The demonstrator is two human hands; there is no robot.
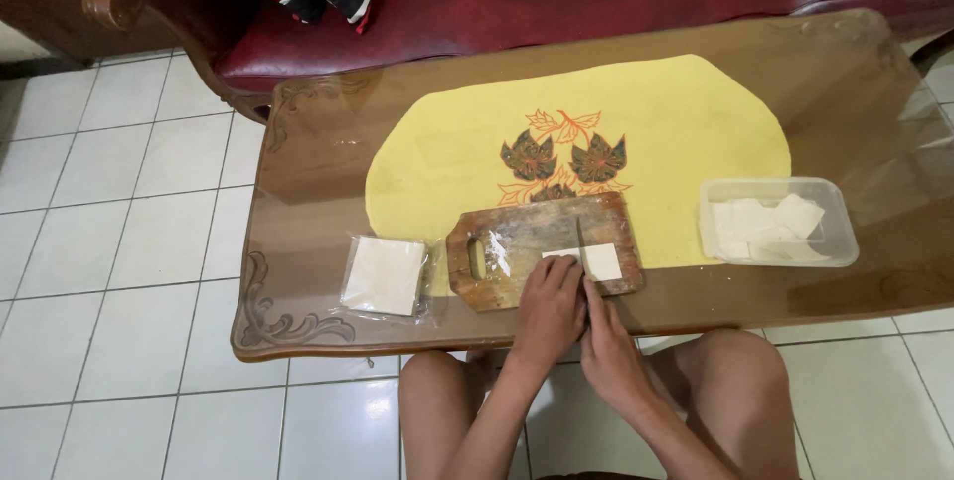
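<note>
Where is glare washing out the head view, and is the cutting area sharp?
Head view: pale reflections streak the glass table top at its right end; the cutting board, knife and both hands are evenly lit and fairly sharp; frame edges bow slightly.

We see a flat, pale square sheet [600,261] on a worn wooden board [527,241], a knife [581,246] upright across it.

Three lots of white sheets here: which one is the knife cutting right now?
The white sheet on the cutting board, under the knife. The other lots lie untouched: a stack in a plastic bag to the left, cut pieces in the tub to the right.
</note>
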